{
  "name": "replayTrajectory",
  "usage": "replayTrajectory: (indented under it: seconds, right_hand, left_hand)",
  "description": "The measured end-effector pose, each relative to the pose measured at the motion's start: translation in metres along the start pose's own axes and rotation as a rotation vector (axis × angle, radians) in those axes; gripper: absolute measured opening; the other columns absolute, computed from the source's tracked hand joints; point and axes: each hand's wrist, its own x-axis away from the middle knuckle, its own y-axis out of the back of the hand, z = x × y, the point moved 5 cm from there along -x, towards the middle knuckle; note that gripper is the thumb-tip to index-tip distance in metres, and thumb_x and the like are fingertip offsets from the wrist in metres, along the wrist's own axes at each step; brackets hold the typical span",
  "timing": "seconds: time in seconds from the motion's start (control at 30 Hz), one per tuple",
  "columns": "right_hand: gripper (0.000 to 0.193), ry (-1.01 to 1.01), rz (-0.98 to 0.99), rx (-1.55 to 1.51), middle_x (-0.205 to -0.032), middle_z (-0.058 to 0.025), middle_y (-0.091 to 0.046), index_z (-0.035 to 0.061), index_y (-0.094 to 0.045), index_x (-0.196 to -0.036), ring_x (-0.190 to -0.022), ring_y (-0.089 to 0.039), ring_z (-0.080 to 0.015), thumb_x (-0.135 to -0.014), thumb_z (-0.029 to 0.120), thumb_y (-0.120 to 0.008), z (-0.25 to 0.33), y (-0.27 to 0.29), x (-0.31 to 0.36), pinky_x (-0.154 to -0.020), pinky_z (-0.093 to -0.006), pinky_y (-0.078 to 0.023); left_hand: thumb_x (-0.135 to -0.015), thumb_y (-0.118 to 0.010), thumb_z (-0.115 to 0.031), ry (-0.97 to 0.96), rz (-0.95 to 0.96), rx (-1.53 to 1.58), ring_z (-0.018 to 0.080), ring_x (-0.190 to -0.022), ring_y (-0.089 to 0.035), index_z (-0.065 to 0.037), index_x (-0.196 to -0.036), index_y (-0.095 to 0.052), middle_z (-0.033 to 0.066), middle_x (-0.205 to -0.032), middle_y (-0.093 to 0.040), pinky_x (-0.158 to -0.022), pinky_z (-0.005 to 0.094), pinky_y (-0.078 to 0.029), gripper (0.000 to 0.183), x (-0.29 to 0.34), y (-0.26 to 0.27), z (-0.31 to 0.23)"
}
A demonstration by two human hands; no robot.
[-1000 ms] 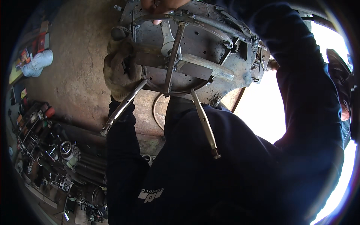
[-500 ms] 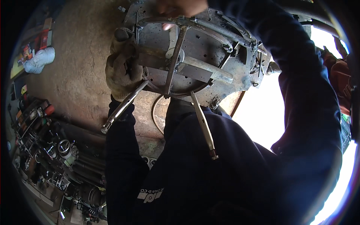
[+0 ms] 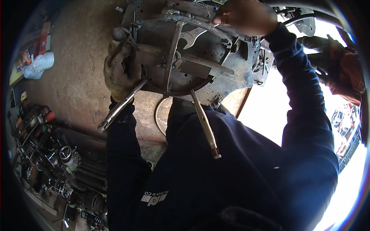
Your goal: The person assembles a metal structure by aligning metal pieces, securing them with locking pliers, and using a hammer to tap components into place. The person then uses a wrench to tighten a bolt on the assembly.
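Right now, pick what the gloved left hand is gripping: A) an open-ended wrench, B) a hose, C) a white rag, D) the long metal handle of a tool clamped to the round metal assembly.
D: the left hand, in a worn glove, closes around the metal handle slanting down from the round metal assembly.

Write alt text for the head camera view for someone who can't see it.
A person in a dark blue sweatshirt works on a round, rusty metal assembly: the gloved left hand grips its edge at a long clamped plier handle, and the bare right hand touches the top rim. A second plier handle hangs below, above a cluttered tool shelf.
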Motion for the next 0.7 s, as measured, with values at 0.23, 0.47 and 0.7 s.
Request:
replayTrajectory:
  seconds: [0.23, 0.47, 0.7]
  right_hand:
    - [0.024, 0.291, -0.054, -0.029, -0.081, -0.0075, -0.075, 0.0131, -0.08, -0.085, -0.076, -0.069, -0.027, -0.088, 0.036, -0.073, 0.037, 0.028, -0.025, -0.069, -0.0416, -0.053]
    - [0.023, 0.512, 0.007, 0.09, -0.082, -0.0106, -0.073, 0.0117, -0.079, -0.083, -0.08, -0.068, -0.0293, -0.083, 0.034, -0.074, 0.044, 0.029, -0.073, -0.073, -0.0442, -0.053]
    - [0.018, 0.563, 0.277, 0.245, -0.082, -0.0161, -0.07, 0.0059, -0.076, -0.089, -0.082, -0.066, -0.0358, -0.081, 0.021, -0.069, 0.061, -0.008, -0.145, -0.075, -0.048, -0.052]
  left_hand:
    - [-0.082, -0.077, -0.002, -0.025, 0.06, -0.038, 0.0304, -0.085, -0.07, -0.006, -0.114, -0.059, 0.0162, -0.113, -0.068, -0.068, 0.0382, -0.058, 0.036, 0.014, 0.001, 0.017]
    - [-0.085, -0.076, -0.002, -0.033, 0.027, -0.104, 0.0282, -0.084, -0.07, -0.006, -0.114, -0.059, 0.0135, -0.103, -0.066, -0.065, 0.0367, -0.057, 0.034, 0.004, -0.003, 0.007]
    - [-0.087, -0.074, -0.001, -0.035, -0.015, -0.136, 0.028, -0.084, -0.071, -0.006, -0.114, -0.057, 0.014, -0.1, -0.066, -0.063, 0.0363, -0.057, 0.033, 0.001, 0.001, -0.001]
